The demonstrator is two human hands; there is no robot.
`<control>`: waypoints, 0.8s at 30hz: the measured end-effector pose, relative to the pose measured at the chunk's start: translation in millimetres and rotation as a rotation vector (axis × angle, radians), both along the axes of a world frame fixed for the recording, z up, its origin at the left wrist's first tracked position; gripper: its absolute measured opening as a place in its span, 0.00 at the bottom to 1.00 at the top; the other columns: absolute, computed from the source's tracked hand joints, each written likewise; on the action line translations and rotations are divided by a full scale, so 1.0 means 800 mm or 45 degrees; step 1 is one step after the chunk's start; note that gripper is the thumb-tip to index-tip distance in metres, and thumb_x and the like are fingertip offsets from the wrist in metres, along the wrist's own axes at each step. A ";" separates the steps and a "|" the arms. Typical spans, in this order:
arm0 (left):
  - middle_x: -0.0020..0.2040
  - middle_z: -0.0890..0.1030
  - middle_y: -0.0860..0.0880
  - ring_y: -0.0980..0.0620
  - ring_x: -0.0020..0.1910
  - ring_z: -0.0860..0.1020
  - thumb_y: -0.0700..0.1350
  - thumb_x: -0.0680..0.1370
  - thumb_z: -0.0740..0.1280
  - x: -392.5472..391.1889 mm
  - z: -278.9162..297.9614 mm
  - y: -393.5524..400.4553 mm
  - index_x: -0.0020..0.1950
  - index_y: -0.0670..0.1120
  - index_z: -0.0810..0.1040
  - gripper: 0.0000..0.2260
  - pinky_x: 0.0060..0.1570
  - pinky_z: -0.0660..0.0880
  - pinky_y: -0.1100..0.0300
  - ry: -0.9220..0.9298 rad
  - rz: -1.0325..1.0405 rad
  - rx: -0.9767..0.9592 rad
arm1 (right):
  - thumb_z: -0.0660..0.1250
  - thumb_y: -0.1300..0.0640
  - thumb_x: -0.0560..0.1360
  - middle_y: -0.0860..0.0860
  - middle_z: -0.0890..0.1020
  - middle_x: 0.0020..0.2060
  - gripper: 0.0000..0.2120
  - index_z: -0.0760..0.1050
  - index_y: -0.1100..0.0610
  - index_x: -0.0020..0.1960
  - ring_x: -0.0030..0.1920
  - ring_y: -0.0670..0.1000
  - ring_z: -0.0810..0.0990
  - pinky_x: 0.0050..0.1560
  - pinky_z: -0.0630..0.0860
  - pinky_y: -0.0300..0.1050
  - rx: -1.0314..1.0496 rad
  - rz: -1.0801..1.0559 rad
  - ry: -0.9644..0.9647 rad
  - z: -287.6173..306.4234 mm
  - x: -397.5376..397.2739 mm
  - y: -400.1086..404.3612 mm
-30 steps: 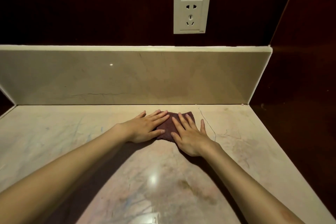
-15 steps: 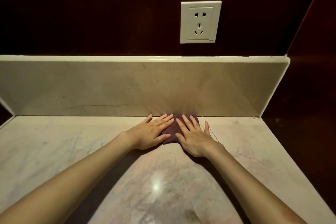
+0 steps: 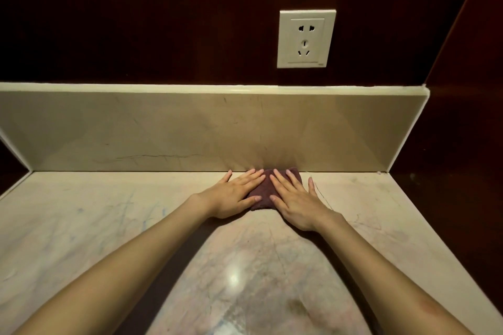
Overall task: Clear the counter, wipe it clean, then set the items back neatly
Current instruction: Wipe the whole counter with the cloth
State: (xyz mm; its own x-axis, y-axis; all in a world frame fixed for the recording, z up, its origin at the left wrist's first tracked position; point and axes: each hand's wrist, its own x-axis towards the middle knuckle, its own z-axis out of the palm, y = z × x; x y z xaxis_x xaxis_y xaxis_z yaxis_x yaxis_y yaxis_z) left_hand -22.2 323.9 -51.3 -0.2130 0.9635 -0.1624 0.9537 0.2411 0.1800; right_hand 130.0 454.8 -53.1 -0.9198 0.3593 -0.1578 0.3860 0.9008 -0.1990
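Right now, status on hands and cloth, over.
Left hand, right hand flat, pressing cloth. Cloth at backsplash edge. Counter path clear.

Both forearms are bare to the frame's edge, with no sleeve in view. The left hand [image 3: 234,193] and right hand [image 3: 296,204] wear no gloves (fingernails short and unpainted).

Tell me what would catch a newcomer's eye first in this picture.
First, the left hand and right hand, pressing flat on a small dark red cloth at the back of the marble counter, against the backsplash. Next, the white wall socket stands out on the dark wall above.
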 end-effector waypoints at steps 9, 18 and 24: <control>0.79 0.43 0.54 0.57 0.77 0.41 0.56 0.83 0.49 0.025 0.001 -0.031 0.79 0.52 0.43 0.27 0.74 0.39 0.44 0.018 0.025 -0.026 | 0.43 0.45 0.83 0.43 0.40 0.77 0.26 0.40 0.47 0.78 0.77 0.48 0.37 0.72 0.34 0.63 -0.028 -0.032 -0.012 -0.003 0.024 -0.034; 0.79 0.41 0.54 0.58 0.77 0.40 0.57 0.83 0.49 0.085 0.001 -0.105 0.79 0.52 0.43 0.27 0.74 0.38 0.45 -0.016 0.028 -0.028 | 0.44 0.45 0.83 0.43 0.38 0.77 0.27 0.39 0.48 0.78 0.77 0.48 0.35 0.72 0.33 0.60 -0.049 0.026 -0.014 -0.007 0.084 -0.097; 0.78 0.40 0.55 0.59 0.76 0.38 0.58 0.82 0.49 0.137 0.000 -0.157 0.79 0.53 0.41 0.28 0.74 0.37 0.47 -0.003 0.048 -0.042 | 0.44 0.44 0.82 0.44 0.38 0.77 0.28 0.37 0.47 0.78 0.76 0.47 0.35 0.72 0.32 0.59 -0.036 0.078 -0.023 -0.005 0.135 -0.145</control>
State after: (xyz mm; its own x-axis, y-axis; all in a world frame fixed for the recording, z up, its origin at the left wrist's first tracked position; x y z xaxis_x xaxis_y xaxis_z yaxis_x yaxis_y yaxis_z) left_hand 87.4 198.1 -51.2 -0.2486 0.9488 -0.1949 0.9433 0.2828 0.1738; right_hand 237.8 338.9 -56.9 -0.9369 0.2973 -0.1838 0.3338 0.9170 -0.2184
